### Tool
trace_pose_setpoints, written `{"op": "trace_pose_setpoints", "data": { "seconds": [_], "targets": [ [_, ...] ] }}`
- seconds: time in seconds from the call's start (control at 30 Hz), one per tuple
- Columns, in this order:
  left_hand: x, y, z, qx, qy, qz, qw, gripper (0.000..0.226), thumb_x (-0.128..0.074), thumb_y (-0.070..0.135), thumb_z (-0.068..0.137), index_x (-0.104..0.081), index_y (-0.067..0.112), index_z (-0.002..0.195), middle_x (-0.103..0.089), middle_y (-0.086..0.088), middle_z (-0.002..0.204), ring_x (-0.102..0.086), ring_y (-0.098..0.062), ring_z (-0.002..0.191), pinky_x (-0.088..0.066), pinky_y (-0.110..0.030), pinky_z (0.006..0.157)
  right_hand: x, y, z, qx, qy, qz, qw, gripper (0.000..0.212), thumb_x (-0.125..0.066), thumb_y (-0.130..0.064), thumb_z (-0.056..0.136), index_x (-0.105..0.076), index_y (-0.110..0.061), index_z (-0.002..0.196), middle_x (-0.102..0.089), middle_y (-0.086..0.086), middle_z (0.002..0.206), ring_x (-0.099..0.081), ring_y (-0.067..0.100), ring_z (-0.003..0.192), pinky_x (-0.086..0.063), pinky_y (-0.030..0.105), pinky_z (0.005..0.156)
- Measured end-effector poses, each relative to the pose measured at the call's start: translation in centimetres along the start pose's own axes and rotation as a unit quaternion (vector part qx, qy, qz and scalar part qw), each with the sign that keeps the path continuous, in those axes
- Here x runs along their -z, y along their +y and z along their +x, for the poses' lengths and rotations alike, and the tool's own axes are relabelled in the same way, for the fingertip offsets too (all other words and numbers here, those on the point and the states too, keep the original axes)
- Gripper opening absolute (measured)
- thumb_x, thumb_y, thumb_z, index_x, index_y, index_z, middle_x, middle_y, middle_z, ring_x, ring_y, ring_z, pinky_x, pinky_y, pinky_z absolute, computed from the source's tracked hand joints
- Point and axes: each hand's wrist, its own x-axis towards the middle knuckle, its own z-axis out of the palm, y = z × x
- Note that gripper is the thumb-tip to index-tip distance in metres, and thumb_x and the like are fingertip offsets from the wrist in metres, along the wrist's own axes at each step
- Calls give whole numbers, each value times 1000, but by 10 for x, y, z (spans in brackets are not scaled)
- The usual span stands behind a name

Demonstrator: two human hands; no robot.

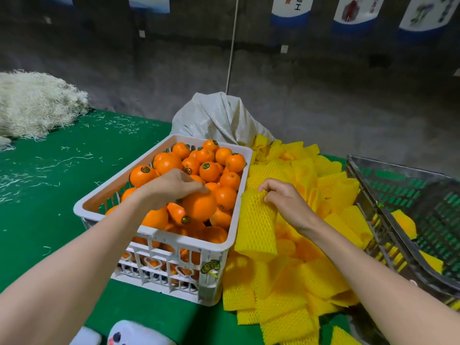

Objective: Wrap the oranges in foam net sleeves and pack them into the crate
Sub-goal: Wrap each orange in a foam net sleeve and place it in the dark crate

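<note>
Beneath the left hand's (171, 186) grip lies an orange (200, 207).

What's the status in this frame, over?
Left hand gripping round orange fruit in white plastic crate. Right hand pinching yellow foam net sleeve. Nothing blocking.

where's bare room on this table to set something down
Open green cloth lies left of the white crate, up to the pale fibre pile, with only stray strands. Right of it, yellow foam sleeves fill the gap to the grey crate.
</note>
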Motion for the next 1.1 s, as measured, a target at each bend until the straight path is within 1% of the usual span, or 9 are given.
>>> {"op": "trace_pose_setpoints", "data": {
  "seconds": [0.1,0.2,0.37,0.53,0.63,0.77,0.9,1.03,1.1],
  "targets": [
    [-14,10,-2,50,-18,-246,968,39,-60,32,90,-53,12,122,-57,-18,125,-60,-32,105,-53,-49,86,4,-3,-4,-18,1,68,998,36,-38,15,83,-51,-16,70,-40,-3,62,-39,-1,53,-29,13,48],
    [-43,22,-4,101,-23,-419,902,18,-52,31,95,-51,18,108,-54,-17,125,-59,-29,92,-50,-44,73,9,-1,-11,-36,-5,124,992,36,-35,15,83,-53,-14,72,-44,-8,56,-41,-4,49,-33,14,51],
    [-87,44,-7,138,-114,-604,777,65,-63,50,77,-49,14,130,-59,-21,127,-54,-36,119,-43,-50,99,20,5,-20,-51,-24,180,982,32,-34,12,85,-53,-13,78,-45,8,72,-40,17,69,-32,31,66],
    [-124,67,-15,92,-86,-638,760,39,-57,37,90,-57,5,113,-71,-23,79,-69,-32,71,-57,-50,58,32,11,-33,-47,-51,199,978,35,-33,14,85,-54,-13,78,-54,-1,71,-48,7,67,-40,20,65],
    [-144,72,-16,70,-64,-602,793,45,-53,31,94,-52,2,128,-67,-22,87,-68,-29,67,-57,-41,53,37,15,-40,-59,-100,151,982,34,-35,13,84,-55,-15,80,-52,5,78,-46,11,75,-38,22,66],
    [-168,73,-16,31,-35,-587,808,36,-56,21,93,-50,14,128,-70,-11,82,-70,-20,63,-56,-32,47,43,24,-44,-38,-52,41,997,36,-40,14,83,-53,-19,76,-47,-14,56,-38,-3,51,-29,14,52],
    [-182,75,-16,36,-47,-574,817,24,-58,23,91,-56,19,114,-71,-8,80,-70,-20,69,-59,-35,57,50,39,-44,9,108,-55,993,26,-45,3,88,-52,-21,82,-45,-10,55,-42,-1,48,-28,17,50],
    [-186,73,-21,4,-131,-570,811,59,-65,31,76,-51,13,131,-64,-20,118,-61,-33,105,-48,-51,92,56,49,-44,9,164,-87,983,17,-44,-2,90,-48,-18,90,-41,-9,60,-43,1,50,-24,27,54],
    [-184,70,-21,-33,-145,-550,822,67,-68,17,68,-50,17,133,-69,-15,111,-65,-30,98,-53,-46,86,57,51,-44,-7,175,-67,982,20,-43,-1,91,-47,-20,87,-41,-9,61,-44,0,52,-26,27,54]
  ]
}}
